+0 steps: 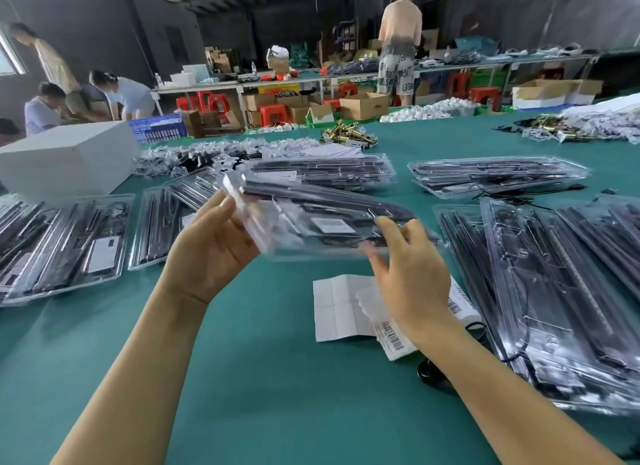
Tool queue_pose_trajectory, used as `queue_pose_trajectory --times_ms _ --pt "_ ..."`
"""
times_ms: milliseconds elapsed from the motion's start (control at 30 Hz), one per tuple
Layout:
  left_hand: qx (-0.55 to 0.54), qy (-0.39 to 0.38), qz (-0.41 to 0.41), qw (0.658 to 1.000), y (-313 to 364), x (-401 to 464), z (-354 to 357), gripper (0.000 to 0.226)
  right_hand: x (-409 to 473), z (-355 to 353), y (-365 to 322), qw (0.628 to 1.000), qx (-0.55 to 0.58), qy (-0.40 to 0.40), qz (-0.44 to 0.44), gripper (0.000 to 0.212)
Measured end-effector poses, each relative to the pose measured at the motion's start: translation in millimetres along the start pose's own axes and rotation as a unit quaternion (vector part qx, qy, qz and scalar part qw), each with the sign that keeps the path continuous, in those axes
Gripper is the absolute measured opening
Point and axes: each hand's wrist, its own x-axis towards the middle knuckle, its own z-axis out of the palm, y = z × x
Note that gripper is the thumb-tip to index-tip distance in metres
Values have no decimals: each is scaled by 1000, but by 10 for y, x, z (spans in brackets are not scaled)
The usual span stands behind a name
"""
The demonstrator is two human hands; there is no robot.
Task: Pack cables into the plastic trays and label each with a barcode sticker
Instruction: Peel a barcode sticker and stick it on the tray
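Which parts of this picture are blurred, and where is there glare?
Head view: the held tray and the right hand show motion blur; the left hand is sharper; glare streaks the clear trays at right; wide-angle distortion bends the table edges.
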Motion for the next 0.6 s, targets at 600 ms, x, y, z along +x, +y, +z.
queue_pose_trajectory --times_ms 600 --pt "231 11 -260 937 -601 7 32 24 246 -243 36 619 630 43 468 24"
